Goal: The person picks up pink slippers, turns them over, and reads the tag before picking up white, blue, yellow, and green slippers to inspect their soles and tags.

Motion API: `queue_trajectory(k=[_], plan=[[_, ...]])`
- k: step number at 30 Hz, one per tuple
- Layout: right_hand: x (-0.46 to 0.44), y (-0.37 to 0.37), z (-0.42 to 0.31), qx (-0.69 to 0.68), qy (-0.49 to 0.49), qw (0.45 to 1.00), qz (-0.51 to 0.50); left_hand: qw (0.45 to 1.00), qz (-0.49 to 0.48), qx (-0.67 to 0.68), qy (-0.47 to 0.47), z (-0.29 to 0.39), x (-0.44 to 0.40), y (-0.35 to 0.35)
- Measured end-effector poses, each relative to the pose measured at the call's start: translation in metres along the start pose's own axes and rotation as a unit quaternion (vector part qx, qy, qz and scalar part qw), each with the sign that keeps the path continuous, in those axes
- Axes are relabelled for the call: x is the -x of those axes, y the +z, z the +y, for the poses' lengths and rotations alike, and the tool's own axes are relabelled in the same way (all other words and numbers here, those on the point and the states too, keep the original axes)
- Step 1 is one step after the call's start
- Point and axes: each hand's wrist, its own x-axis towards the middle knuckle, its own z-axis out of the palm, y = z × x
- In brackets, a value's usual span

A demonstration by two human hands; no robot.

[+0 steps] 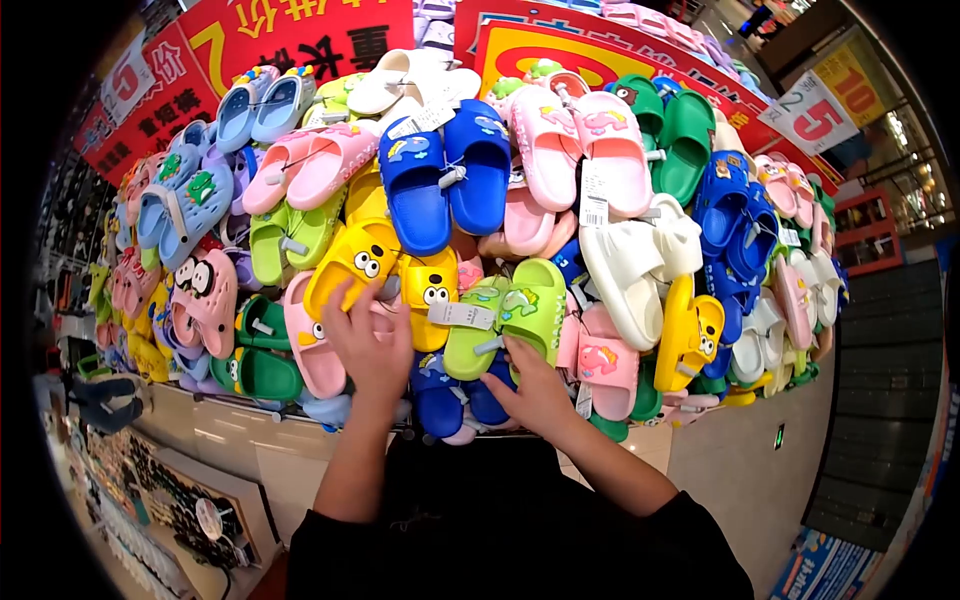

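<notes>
A big heap of paired children's slippers fills the middle of the head view. My left hand (372,345), fingers apart, is over the yellow slippers (350,262) with cartoon eyes. Low in the heap, the light green slippers (533,305) carry a white tag (462,315) and a grey fastener. My right hand (530,390) reaches up to their lower edge, its fingertips at the fastener; whether it grips them is unclear. Blue slippers (478,165) lie above, and more blue ones (437,400) lie below, between my hands.
Red and yellow price signs (290,40) stand behind the heap. White slippers (625,285) and pink slippers (608,365) lie to the right. A person's legs (105,400) show at the far left. Tiled floor (740,450) shows at the lower right.
</notes>
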Motion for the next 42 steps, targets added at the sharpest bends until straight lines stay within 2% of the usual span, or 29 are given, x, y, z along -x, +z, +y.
queue_trajectory(k=[1,2,3,4,6,7,8,10,11,13,14,16,18,20,22,24,26,28,30,32,36,38,40,42], plan=[[-0.001,-0.009,-0.003,-0.037,0.042,0.998,-0.032,1.000,0.006,-0.007,-0.005,-0.010,-0.010,-0.002],[-0.002,-0.014,-0.005,-0.073,0.085,0.992,-0.063,0.998,-0.034,-0.043,0.019,-0.019,-0.019,-0.005],[-0.002,-0.012,-0.001,-0.052,0.084,0.994,-0.051,0.993,-0.075,-0.077,0.044,-0.024,-0.024,-0.008],[-0.002,-0.010,0.002,-0.054,0.080,0.994,-0.054,0.993,-0.073,-0.081,0.043,-0.023,-0.025,-0.009],[-0.003,-0.007,0.005,-0.048,0.072,0.996,-0.032,0.977,-0.156,-0.126,0.070,-0.015,-0.024,-0.005],[-0.003,-0.007,0.001,0.004,0.044,0.999,-0.020,0.972,-0.185,-0.124,0.073,-0.012,-0.021,-0.004],[-0.004,-0.008,-0.004,0.006,0.043,0.999,-0.018,0.973,-0.183,-0.121,0.074,-0.010,-0.021,-0.001],[-0.006,-0.013,-0.015,0.086,-0.027,0.996,0.025,0.967,-0.182,-0.151,0.091,-0.011,-0.019,0.005],[-0.015,-0.016,-0.018,0.089,-0.025,0.995,0.026,0.966,-0.178,-0.171,0.081,-0.013,-0.022,0.010],[-0.051,-0.024,-0.019,0.209,-0.167,0.956,0.124,0.960,-0.194,-0.180,0.086,-0.014,-0.033,0.010],[-0.070,-0.024,-0.018,0.242,-0.184,0.945,0.119,0.954,-0.210,-0.193,0.090,-0.013,-0.039,0.008],[-0.095,-0.022,-0.011,0.281,-0.176,0.937,0.106,0.953,-0.202,-0.196,0.114,-0.020,-0.049,0.011],[-0.107,-0.018,-0.008,0.401,-0.080,0.911,-0.060,0.940,-0.234,-0.185,0.163,-0.034,-0.059,0.014],[-0.111,-0.005,-0.007,0.415,-0.036,0.905,-0.085,0.931,-0.230,-0.204,0.195,-0.034,-0.072,0.004],[-0.109,-0.001,-0.004,0.431,0.008,0.896,-0.107,0.915,-0.294,-0.169,0.218,-0.041,-0.086,0.000],[-0.102,-0.002,-0.002,0.440,0.015,0.894,-0.088,0.923,-0.266,-0.150,0.235,-0.054,-0.090,0.004],[-0.091,-0.006,-0.007,0.450,0.028,0.890,-0.071,0.923,-0.214,-0.131,0.293,-0.063,-0.090,0.007],[-0.083,-0.012,-0.015,0.446,0.074,0.888,-0.084,0.922,-0.209,-0.113,0.305,-0.071,-0.094,0.006],[-0.077,-0.010,-0.008,0.441,0.069,0.894,-0.040,0.926,-0.216,-0.045,0.306,-0.078,-0.104,0.002],[-0.071,-0.008,-0.003,0.430,0.043,0.901,0.032,0.924,-0.185,-0.050,0.330,-0.073,-0.116,-0.021],[-0.060,-0.007,-0.008,0.381,-0.021,0.919,0.100,0.926,-0.127,-0.064,0.350,-0.077,-0.126,-0.066],[-0.053,-0.008,-0.016,0.353,-0.120,0.918,0.133,0.927,-0.081,-0.096,0.354,-0.084,-0.124,-0.090],[-0.055,-0.006,-0.020,0.350,-0.141,0.917,0.132,0.934,-0.070,-0.090,0.338,-0.100,-0.118,-0.103],[-0.065,-0.004,-0.020,0.323,-0.151,0.930,0.091,0.965,-0.012,-0.077,0.251,-0.115,-0.107,-0.108]])
